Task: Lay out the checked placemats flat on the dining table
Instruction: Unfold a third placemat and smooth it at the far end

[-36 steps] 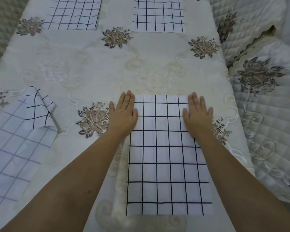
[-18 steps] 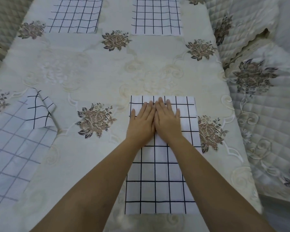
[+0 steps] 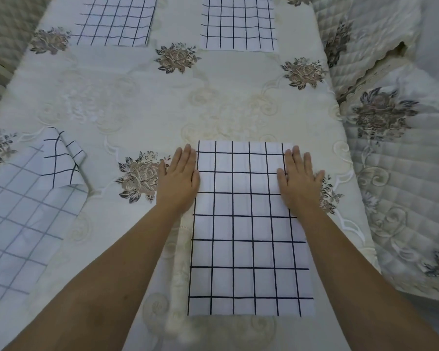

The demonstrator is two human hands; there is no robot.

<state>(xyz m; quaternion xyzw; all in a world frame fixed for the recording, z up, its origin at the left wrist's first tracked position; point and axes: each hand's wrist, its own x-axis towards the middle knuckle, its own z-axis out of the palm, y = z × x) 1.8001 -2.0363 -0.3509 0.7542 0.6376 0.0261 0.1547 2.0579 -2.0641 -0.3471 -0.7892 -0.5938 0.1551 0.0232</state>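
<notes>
A white placemat with a dark check (image 3: pixel 246 236) lies flat on the table in front of me. My left hand (image 3: pixel 179 179) presses flat on its far left edge, fingers straight. My right hand (image 3: pixel 298 182) presses flat on its far right edge in the same way. Two more checked placemats lie flat at the far side, one at the left (image 3: pixel 114 20) and one at the right (image 3: pixel 238 22). Another checked placemat (image 3: pixel 18 214) lies at the near left, with a corner folded over (image 3: pixel 61 160).
The table wears a cream embroidered cloth (image 3: pixel 142 102) with brown flower motifs. Quilted chair covers (image 3: pixel 401 158) stand close along the right edge. Another quilted cover (image 3: pixel 0 29) shows at the far left.
Half a second ago my hands lay together at the mat's middle. They have slid apart to its left and right edges, as they were one second ago.
</notes>
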